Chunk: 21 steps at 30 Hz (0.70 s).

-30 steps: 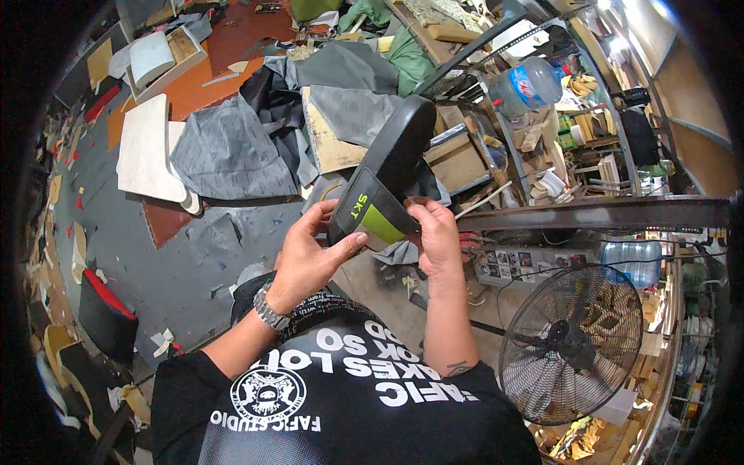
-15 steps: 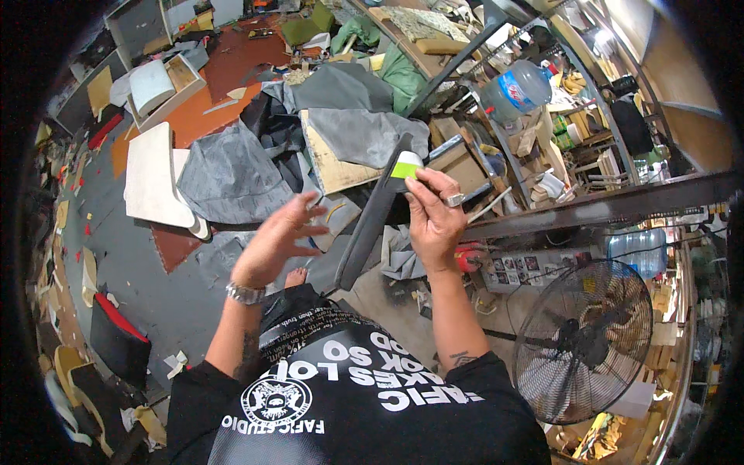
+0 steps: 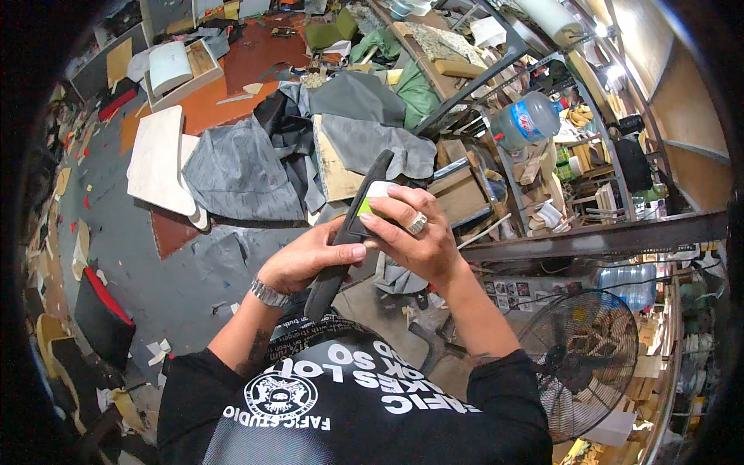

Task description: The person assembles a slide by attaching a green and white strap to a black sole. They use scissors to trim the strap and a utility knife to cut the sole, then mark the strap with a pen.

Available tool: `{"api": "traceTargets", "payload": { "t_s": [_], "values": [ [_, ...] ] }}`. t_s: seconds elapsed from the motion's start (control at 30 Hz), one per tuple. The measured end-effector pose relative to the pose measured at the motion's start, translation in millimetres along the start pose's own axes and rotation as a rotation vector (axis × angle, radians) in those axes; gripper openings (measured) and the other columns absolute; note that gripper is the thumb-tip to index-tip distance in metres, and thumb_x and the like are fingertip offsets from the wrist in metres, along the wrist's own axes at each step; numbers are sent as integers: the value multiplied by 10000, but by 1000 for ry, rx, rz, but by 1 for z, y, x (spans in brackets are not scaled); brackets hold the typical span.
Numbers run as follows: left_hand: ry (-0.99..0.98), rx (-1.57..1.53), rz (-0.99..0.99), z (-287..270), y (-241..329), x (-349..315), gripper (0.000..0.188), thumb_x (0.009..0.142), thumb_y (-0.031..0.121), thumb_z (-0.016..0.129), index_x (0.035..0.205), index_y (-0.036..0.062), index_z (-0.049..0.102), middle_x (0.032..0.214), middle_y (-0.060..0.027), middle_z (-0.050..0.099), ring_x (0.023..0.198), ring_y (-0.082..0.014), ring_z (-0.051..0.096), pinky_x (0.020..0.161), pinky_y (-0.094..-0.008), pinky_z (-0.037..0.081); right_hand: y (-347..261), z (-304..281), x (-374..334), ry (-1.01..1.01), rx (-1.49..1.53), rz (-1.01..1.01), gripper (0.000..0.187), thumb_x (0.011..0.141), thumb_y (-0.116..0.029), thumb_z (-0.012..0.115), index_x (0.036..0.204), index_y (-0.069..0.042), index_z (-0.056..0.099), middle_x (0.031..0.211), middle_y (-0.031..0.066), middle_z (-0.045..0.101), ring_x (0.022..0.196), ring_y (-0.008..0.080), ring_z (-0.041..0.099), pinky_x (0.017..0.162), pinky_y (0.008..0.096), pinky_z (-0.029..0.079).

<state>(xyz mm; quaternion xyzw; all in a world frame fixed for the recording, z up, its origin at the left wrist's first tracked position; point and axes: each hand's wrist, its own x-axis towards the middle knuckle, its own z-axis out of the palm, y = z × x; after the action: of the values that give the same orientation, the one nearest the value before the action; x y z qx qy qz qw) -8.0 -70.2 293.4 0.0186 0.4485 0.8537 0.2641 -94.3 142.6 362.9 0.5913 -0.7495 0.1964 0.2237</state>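
Note:
In front of my body is a long, narrow dark grey strip (image 3: 324,291), which looks padded, held aslant. A lime-green and white patch (image 3: 366,205) shows on a tab at its upper part. My left hand (image 3: 310,256) is closed round the strip's middle, thumb lying across it. The fingers of my right hand (image 3: 418,236), one with a large ring, are bent over the tab and partly cover the patch. Their tips press by its edge. The underside of the strip is hidden.
Grey fabric sheets (image 3: 240,170) and a pale shaped board (image 3: 159,159) lie on the cluttered floor ahead. At right are a metal rack (image 3: 597,242) and a large water bottle (image 3: 527,120). A black fan (image 3: 577,364) stands close to my right arm.
My left hand, open and apart from the strip before, has closed round it. The right hand has moved left and lower with the strip, its fingers now over the patch.

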Motion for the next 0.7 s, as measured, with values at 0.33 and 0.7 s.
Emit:
{"api": "traceTargets", "payload": {
  "t_s": [0.33, 0.7],
  "values": [
    [139, 218, 60, 14, 14, -13, 840, 838, 376, 877, 1464, -28, 491, 1115, -35, 644, 911, -95, 576, 775, -250, 493, -1, -3, 15, -39, -75, -170, 365, 795, -245, 795, 1093, -40, 742, 1136, 100, 712, 1127, 331, 667, 947, 482, 577],
    [630, 248, 6, -81, -6, -88, 635, 866, 288, 843, 1345, -30, 575, 1104, -45, 678, 953, -102, 607, 844, -265, 506, -36, 149, 54, 133, 392, 69, 237, 837, -238, 814, 993, -71, 752, 1075, 97, 758, 1009, 299, 718, 925, 454, 569]
  ]
}}
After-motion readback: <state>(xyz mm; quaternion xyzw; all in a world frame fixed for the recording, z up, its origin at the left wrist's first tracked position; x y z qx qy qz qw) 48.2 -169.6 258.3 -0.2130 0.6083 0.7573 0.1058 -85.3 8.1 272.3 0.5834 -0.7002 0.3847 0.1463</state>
